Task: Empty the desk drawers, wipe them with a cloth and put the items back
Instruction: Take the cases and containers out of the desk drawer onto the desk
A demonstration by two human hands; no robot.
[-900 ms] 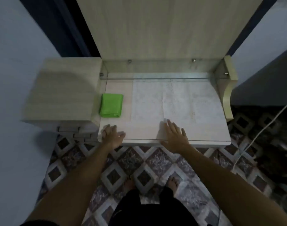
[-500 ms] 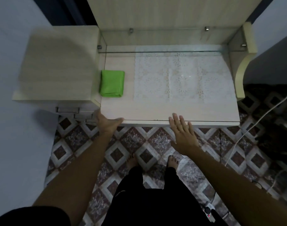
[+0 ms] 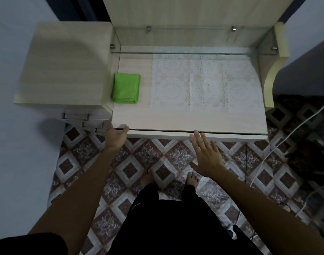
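The person stands barefoot at the desk (image 3: 175, 118), which fills the upper middle of the frame. The left hand (image 3: 115, 137) is at the desk's lower left corner, thumb hooked over the top edge; the fingers go under the front lip and are hidden, so I cannot tell how tight the hold is. The right hand (image 3: 206, 152) hangs just below the front edge, right of center, fingers straight and spread, holding nothing; its fingertips (image 3: 196, 133) reach the edge, though whether they touch it is unclear. A folded green cloth (image 3: 125, 88) lies on the left side of the desk top, beside a white lace mat (image 3: 205, 83) that covers the middle. At the left of the frame stands a cabinet (image 3: 65, 65), with stacked drawers (image 3: 84, 118) and their handles showing just under its front edge, all pushed in. A white cable (image 3: 286, 138) runs across the patterned floor (image 3: 157, 159) at the right.
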